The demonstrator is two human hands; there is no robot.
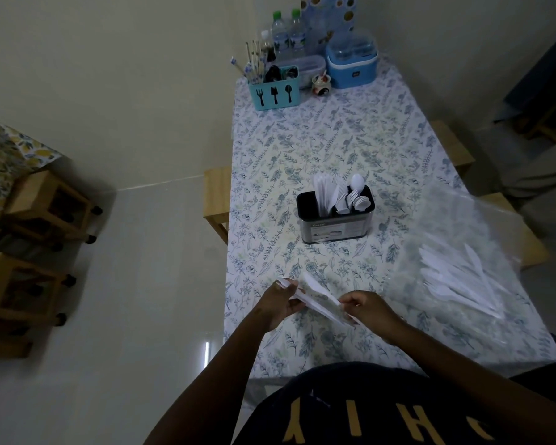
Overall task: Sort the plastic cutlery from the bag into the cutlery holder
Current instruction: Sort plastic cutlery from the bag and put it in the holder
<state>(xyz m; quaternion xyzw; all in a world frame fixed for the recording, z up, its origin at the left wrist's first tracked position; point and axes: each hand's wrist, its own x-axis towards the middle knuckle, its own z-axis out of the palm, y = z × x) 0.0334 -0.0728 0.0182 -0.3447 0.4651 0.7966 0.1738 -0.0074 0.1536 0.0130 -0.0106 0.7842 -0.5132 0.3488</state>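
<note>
A bunch of white plastic knives (315,300) is held between both hands above the near part of the table. My left hand (278,301) grips one end of the bunch and my right hand (366,308) pinches the other end. A black and steel cutlery holder (334,228) stands in the middle of the table, with white knives, forks and spoons upright in it. To the right lies a clear plastic bag (463,252) with several white knives (459,281) inside.
The table wears a floral cloth (302,149). At the far end stand a teal cutlery caddy (275,94), water bottles (288,33), a blue container (350,64) and a small jar (320,83). Wooden stools (45,203) stand on the floor at left.
</note>
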